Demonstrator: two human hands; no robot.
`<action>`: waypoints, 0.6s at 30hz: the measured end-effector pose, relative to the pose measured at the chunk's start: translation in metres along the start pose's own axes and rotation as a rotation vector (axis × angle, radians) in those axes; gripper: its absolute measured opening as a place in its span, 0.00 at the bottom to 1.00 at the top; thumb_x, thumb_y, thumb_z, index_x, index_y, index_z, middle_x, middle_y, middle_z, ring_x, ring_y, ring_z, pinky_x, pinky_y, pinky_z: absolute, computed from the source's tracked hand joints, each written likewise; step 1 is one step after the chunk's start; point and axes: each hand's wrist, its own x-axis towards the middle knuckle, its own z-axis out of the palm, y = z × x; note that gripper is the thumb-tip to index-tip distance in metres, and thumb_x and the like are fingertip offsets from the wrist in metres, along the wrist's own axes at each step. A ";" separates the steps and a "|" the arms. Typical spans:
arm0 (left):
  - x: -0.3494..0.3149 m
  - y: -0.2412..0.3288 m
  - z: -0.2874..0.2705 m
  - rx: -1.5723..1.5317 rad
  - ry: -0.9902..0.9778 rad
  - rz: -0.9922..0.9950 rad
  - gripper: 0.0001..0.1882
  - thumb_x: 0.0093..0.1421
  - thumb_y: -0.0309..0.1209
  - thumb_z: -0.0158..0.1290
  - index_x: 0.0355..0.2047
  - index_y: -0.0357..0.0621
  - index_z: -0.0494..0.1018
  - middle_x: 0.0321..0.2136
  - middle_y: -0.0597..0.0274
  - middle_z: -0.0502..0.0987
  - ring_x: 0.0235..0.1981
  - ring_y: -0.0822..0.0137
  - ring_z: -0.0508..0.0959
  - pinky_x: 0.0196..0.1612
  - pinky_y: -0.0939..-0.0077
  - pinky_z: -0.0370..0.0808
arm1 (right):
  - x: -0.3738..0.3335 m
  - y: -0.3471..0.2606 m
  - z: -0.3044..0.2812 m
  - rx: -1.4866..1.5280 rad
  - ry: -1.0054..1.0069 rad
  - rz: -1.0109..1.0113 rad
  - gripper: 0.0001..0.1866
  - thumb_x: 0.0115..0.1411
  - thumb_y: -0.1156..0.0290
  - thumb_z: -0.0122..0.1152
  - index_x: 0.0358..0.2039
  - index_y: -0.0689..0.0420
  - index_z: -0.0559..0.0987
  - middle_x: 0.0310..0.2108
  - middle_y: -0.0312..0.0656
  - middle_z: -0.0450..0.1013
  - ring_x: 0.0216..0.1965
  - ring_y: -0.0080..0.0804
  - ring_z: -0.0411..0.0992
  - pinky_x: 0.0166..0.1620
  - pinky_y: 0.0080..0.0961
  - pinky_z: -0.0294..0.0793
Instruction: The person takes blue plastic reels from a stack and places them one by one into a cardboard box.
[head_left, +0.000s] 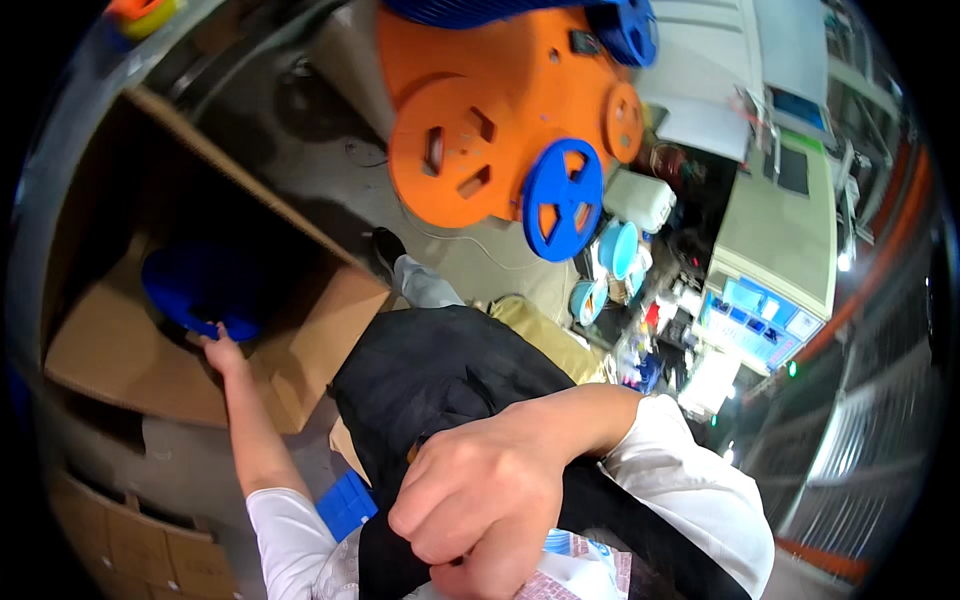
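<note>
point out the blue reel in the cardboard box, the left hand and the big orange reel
round blue plastic reel [200,285], head view, its flat face
left hand [222,352], head view, back of the hand
large orange plastic reel [455,150], head view, its spoked face

- The cardboard box [110,350] lies open at the left, its mouth facing the person.
- A reel [200,287] sits inside the box, toward its back.
- The left hand [222,350] reaches into the box and touches the near edge of that reel.
- The right hand [480,495] is close under the camera, at the lower middle, in front of the dark apron [440,370].
- A stack of large reels [480,110] lies on the floor beyond the box, up and to the right.
- A smaller reel [562,198] leans against the right side of that stack.
- A machine with a control panel [755,315] stands at the far right.
- More cardboard boxes [130,540] sit at the lower left, nearer than the open box.
</note>
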 end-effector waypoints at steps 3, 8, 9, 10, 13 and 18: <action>-0.008 0.053 0.035 -0.091 -0.149 -0.250 0.30 0.64 0.24 0.46 0.65 0.50 0.50 0.60 0.58 0.62 0.56 0.60 0.66 0.57 0.63 0.60 | -0.014 -0.012 -0.033 -0.108 -0.038 0.149 0.13 0.51 0.66 0.60 0.34 0.62 0.75 0.25 0.45 0.63 0.28 0.43 0.67 0.28 0.30 0.68; -0.010 0.059 0.046 -0.044 -0.214 -0.382 0.38 0.63 0.27 0.48 0.68 0.55 0.41 0.63 0.60 0.57 0.60 0.61 0.62 0.60 0.59 0.57 | -0.114 -0.015 -0.073 0.503 0.284 0.527 0.57 0.42 0.38 0.68 0.66 0.53 0.54 0.65 0.49 0.51 0.65 0.44 0.50 0.61 0.41 0.55; 0.010 0.036 0.023 0.017 -0.215 -0.267 0.37 0.61 0.29 0.49 0.68 0.59 0.46 0.37 0.70 0.68 0.34 0.72 0.66 0.42 0.70 0.66 | -0.154 -0.004 -0.092 0.545 0.428 0.555 0.52 0.46 0.45 0.70 0.65 0.53 0.55 0.64 0.45 0.52 0.65 0.39 0.52 0.61 0.40 0.57; -0.001 0.035 0.025 0.040 -0.208 -0.210 0.36 0.61 0.30 0.47 0.67 0.57 0.46 0.33 0.72 0.68 0.30 0.74 0.65 0.34 0.73 0.65 | -0.216 0.017 -0.116 0.325 0.624 0.760 0.44 0.52 0.52 0.68 0.64 0.53 0.57 0.63 0.43 0.54 0.63 0.36 0.56 0.59 0.38 0.61; -0.013 0.010 0.001 0.151 -0.301 0.056 0.35 0.60 0.30 0.49 0.66 0.48 0.50 0.37 0.70 0.70 0.29 0.76 0.65 0.29 0.79 0.65 | -0.369 0.054 -0.189 -0.875 0.996 1.423 0.36 0.57 0.60 0.61 0.60 0.62 0.60 0.60 0.53 0.58 0.60 0.47 0.60 0.60 0.37 0.61; -0.122 0.064 -0.006 0.380 -0.402 0.048 0.31 0.63 0.21 0.45 0.65 0.52 0.53 0.49 0.68 0.68 0.35 0.74 0.69 0.36 0.81 0.69 | -0.433 0.086 -0.240 -1.459 0.809 1.245 0.34 0.49 0.66 0.68 0.55 0.61 0.64 0.51 0.52 0.65 0.53 0.49 0.64 0.55 0.40 0.65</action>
